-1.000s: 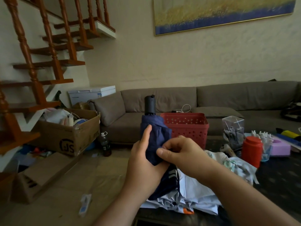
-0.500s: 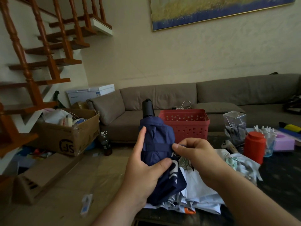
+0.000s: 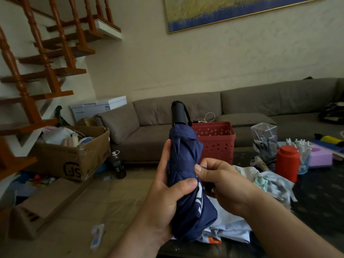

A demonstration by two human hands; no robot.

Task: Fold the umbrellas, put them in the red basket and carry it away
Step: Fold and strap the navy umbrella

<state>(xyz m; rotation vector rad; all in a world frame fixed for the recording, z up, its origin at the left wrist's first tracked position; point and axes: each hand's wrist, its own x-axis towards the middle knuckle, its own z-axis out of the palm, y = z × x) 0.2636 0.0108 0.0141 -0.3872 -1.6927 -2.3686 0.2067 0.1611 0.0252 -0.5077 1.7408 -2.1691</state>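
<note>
before the red basket [image 3: 214, 140], both hands seemingly grip a navy umbrella [image 3: 186, 164].

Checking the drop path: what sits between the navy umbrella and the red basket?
In the head view, nothing: the navy umbrella, gripped by the left hand, overlaps the red basket directly behind it.

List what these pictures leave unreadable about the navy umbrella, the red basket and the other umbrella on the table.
- Navy umbrella, head view: whether its strap is fastened is hidden under the right hand and the left hand.
- Red basket, head view: its inside is hidden by its own front wall and the umbrella.
- Pale umbrella, head view: largely covered by both forearms, so how far it is folded is unclear.
</note>
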